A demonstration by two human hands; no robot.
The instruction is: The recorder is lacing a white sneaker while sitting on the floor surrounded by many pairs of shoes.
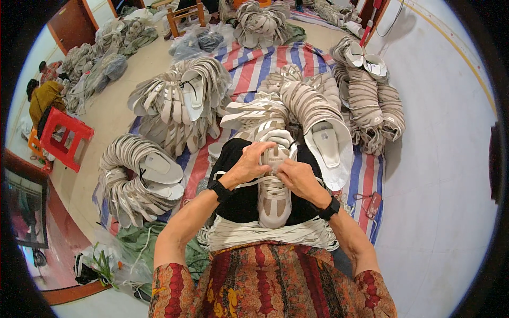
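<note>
A beige and white sneaker upper [274,208] lies over my lap, toe toward me, with white lace crossing its front. My left hand [248,163] has its thumb and fingers curled around the tongue [276,157] from the left side. On the right, my right hand [300,179] pinches at the upper eyelets beside the tongue; the fingertips hide what is between them. A loose white lace runs out to the left under my left hand. Black cloth [231,197] lies beneath the upper, and a thick bundle of white laces [260,234] rests across my lap.
Rings of stacked uppers stand at the left [140,172], far left [180,98], ahead [313,103] and right [366,100], on a striped sheet [249,66]. A red stool [64,139] and a seated person [45,100] are far left. Green sacking [146,241] lies near left.
</note>
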